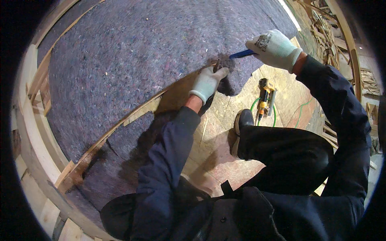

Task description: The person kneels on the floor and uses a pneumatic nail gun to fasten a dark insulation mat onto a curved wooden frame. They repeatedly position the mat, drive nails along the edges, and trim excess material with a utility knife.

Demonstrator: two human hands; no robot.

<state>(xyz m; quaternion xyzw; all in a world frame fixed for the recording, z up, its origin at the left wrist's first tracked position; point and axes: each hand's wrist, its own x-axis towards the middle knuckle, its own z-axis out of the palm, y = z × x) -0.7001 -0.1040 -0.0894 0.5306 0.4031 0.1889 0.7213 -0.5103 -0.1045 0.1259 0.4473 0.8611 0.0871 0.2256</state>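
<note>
A large sheet of speckled grey-purple felt padding (132,52) covers a wooden frame in front of me. My left hand (207,82), in a pale knitted work glove, is closed on the padding's near edge, its thumb pointing right. My right hand (275,49), gloved alike, is closed round a slim blue utility knife (242,54). The knife points left, and its tip meets the padding just past my left thumb; the blade itself cannot be made out. A loose flap of the padding (231,82) hangs between my hands over the plywood.
A yellow-and-black nail gun (265,98) with a green air hose (274,116) lies on the plywood floor (289,88), near my shoe (244,120). A wooden strip (108,132) edges the padding. Timber framing (36,120) curves along the left; wood scraps (323,38) lie at far right.
</note>
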